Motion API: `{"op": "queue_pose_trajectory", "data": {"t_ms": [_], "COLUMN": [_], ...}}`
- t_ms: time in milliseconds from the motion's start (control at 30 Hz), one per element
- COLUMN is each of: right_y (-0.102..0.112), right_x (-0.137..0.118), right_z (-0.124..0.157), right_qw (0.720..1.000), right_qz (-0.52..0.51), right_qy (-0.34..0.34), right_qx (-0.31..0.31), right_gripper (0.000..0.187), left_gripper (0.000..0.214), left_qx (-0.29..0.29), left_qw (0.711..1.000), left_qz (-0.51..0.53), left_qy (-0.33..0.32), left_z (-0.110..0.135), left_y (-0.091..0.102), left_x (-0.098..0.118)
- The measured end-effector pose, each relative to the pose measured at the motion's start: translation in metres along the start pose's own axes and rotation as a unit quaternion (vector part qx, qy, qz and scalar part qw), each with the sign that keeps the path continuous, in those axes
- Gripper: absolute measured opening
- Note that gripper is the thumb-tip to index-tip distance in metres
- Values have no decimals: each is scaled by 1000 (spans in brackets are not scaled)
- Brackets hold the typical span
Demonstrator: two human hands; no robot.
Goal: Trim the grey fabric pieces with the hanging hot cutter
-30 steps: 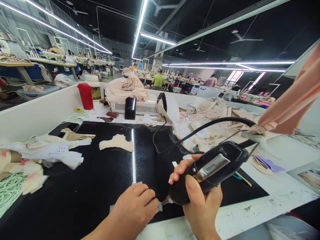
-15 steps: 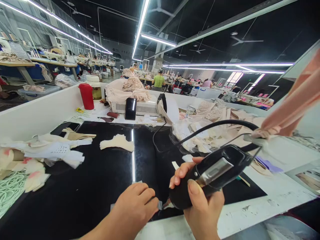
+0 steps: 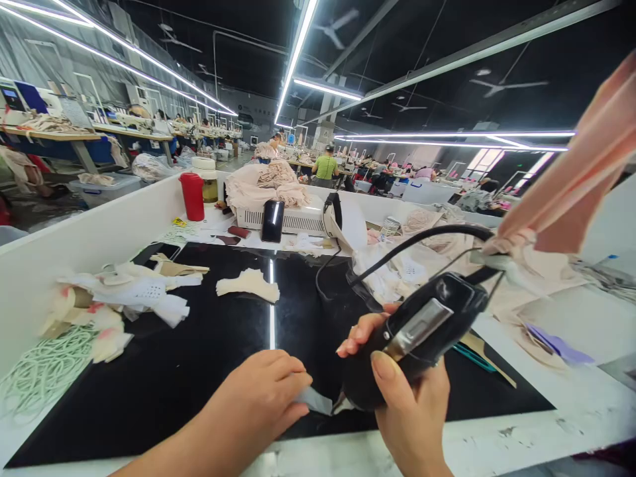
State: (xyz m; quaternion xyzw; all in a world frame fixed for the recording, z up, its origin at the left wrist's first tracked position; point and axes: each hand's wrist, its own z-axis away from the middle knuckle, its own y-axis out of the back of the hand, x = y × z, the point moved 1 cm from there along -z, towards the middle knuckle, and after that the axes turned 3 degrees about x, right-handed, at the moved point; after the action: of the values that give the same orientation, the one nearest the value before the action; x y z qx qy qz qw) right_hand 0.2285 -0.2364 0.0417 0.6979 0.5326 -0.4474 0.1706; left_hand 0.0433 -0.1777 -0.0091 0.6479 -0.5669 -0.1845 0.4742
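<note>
My right hand (image 3: 412,404) is wrapped round a black corded hand tool (image 3: 420,331) with a silver plate and a small pointed metal tip. The tool looks like a mini iron, and it tilts down to the left. Between the thumb and fingers of my left hand (image 3: 271,394) is a small pale grey strip (image 3: 318,401), partly hidden by the fingers. Its free end reaches the tool's tip, just above the black work mat (image 3: 193,384). Ahead of my hands lies a cream fabric piece (image 3: 248,286).
Pink cloth (image 3: 571,192) suspends the tool from above. At left are fabric scraps (image 3: 144,295) and green cord (image 3: 50,361). A red cup (image 3: 192,197), a phone (image 3: 273,220) and a white visor (image 3: 348,225) stand behind. Tweezers (image 3: 474,358) lie at right.
My left hand has shifted from lying low over the grey strip to pinching it, with its end lifted towards the tip. The view has turned slightly left.
</note>
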Motion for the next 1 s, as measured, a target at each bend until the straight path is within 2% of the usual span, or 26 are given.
{"op": "queue_pose_trajectory", "data": {"t_ms": [100,167,300,467,667,1000], "right_y": [-12,-24,-49,-70,-87,-96], "right_x": [-3,-3,4,14,19,29], "right_z": [1,4,10,12,12,17], "right_qw": [999,999,998,997,996,995], "right_qz": [17,6,-51,-73,-86,-94], "right_qy": [-4,-11,-24,-26,-26,-30], "right_qx": [-44,-50,-24,-29,-9,-12], "right_gripper": [33,33,32,32,32,32], "left_gripper": [37,39,41,31,27,24], "left_qx": [-13,-15,-9,15,51,44], "left_qw": [998,994,988,984,982,971], "left_qz": [-10,-19,-22,-4,28,64], "left_qy": [64,103,150,176,179,227], "left_z": [24,42,67,67,65,69], "left_y": [27,37,36,23,22,19], "left_x": [-13,-19,-22,-19,-19,-22]}}
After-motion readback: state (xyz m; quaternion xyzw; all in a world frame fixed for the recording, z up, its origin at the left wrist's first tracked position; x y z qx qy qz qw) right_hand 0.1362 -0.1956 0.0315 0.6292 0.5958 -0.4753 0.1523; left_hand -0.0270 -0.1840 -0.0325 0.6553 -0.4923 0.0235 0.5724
